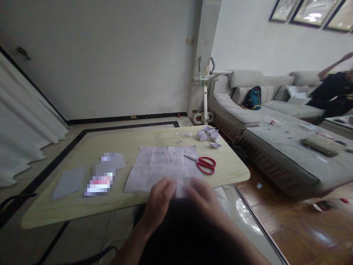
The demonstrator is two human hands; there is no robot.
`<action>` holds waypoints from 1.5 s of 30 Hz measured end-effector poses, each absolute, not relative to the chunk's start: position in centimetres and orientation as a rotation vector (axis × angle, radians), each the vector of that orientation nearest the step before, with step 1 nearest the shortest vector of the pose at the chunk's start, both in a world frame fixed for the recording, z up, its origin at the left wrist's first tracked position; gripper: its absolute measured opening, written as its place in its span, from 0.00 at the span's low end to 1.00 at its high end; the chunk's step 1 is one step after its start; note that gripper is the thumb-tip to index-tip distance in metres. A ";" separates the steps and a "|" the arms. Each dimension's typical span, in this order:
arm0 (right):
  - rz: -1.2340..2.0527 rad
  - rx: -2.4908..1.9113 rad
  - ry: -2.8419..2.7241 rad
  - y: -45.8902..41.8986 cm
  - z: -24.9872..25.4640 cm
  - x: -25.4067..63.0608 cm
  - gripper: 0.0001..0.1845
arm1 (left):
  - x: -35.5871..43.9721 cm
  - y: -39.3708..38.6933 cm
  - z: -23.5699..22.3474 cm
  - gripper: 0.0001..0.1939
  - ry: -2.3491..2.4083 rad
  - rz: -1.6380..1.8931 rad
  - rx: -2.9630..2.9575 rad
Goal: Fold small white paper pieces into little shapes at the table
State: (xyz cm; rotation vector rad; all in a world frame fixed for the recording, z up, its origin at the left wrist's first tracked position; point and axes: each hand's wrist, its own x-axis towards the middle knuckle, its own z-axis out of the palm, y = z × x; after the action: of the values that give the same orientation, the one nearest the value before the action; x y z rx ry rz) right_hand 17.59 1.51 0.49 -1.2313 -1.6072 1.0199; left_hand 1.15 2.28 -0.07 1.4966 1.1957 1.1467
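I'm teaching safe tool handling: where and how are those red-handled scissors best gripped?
Best by the red handle loops, probably with the right hand coming from the right. The scissors lie flat, loops reaching rightward past the printed sheet, while the blades point left over it.

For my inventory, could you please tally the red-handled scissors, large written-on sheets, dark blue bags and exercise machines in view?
Red-handled metal scissors: 1
Large creased white paper sheet: 1
Dark blue fabric bag: 1
White upright exercise machine: 1
Total: 4
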 end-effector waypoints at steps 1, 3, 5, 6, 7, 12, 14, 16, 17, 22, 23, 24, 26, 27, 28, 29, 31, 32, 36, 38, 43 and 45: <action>1.023 -1.230 -1.591 1.6 0.5 17.6 0.17 | 1.0 2.2 -0.1 0.14 1.159 1.088 1.534; 1.042 -1.223 -1.560 1.7 0.6 17.7 0.19 | 0.9 2.0 0.1 0.14 1.110 1.013 1.609; 1.112 -1.207 -1.506 1.7 0.8 17.8 0.20 | 0.7 1.8 0.2 0.15 1.093 1.002 1.666; 1.165 -1.191 -1.468 1.6 1.0 17.8 0.20 | 0.7 1.7 0.2 0.16 1.083 1.002 1.684; 1.216 -1.172 -1.425 1.5 1.1 17.9 0.20 | 0.7 1.6 0.2 0.16 1.068 1.000 1.692; 1.280 -1.109 -1.403 1.1 1.4 17.9 0.20 | 0.7 1.8 -0.2 0.17 1.067 1.065 1.596; 1.220 -1.134 -1.463 1.0 1.5 17.7 0.20 | 0.8 2.0 -0.2 0.17 1.115 1.153 1.550; 1.154 -1.166 -1.526 0.9 1.5 17.5 0.19 | 1.0 2.2 0.1 0.16 1.149 1.217 1.530; 1.126 -1.176 -1.558 0.9 1.4 17.4 0.18 | 1.1 2.3 0.3 0.14 1.156 1.232 1.524; 1.067 -1.158 -1.651 1.0 0.9 17.3 0.16 | 1.2 2.4 0.3 0.13 1.154 1.270 1.365; 1.059 -1.152 -1.654 1.0 0.8 17.3 0.16 | 1.3 2.4 0.1 0.13 1.140 1.268 1.302; 1.043 -1.145 -1.654 1.0 0.7 17.3 0.15 | 1.3 2.3 -0.1 0.14 1.122 1.263 1.236; 1.007 -1.131 -1.657 1.0 0.6 17.4 0.15 | 1.5 2.4 -0.5 0.14 1.080 1.249 1.108; 0.989 -1.131 -1.654 1.0 0.5 17.3 0.15 | 1.7 2.4 -0.7 0.14 1.061 1.248 1.062; 0.973 -1.135 -1.648 1.0 0.3 17.3 0.15 | 1.8 2.4 -0.7 0.14 1.053 1.252 1.036; 0.962 -1.142 -1.639 1.1 0.2 17.3 0.15 | 1.8 2.4 -0.7 0.14 1.061 1.261 1.040; 0.962 -1.161 -1.626 1.2 -0.1 17.3 0.16 | 1.9 2.4 -0.5 0.13 1.127 1.292 1.128; 0.975 -1.170 -1.624 1.3 -0.2 17.2 0.16 | 1.9 2.4 -0.3 0.13 1.171 1.309 1.197; 1.035 -1.181 -1.613 1.3 -0.3 17.2 0.17 | 2.0 2.2 0.2 0.12 1.203 1.341 1.248; 1.047 -1.167 -1.587 1.2 0.0 17.3 0.19 | 2.2 2.2 0.2 0.12 1.120 1.310 1.092; 1.145 -1.135 -1.518 1.1 0.3 17.5 0.19 | 2.5 2.4 0.0 0.13 1.037 1.248 0.967; 1.153 -1.136 -1.497 1.3 0.2 17.6 0.19 | 2.2 2.5 -0.2 0.13 1.091 1.252 1.047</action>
State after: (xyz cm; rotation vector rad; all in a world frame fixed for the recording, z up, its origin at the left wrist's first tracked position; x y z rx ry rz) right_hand 17.58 1.27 0.18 -1.1360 -1.4970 1.1527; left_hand 2.24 2.48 -0.21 1.0469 1.0911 1.2522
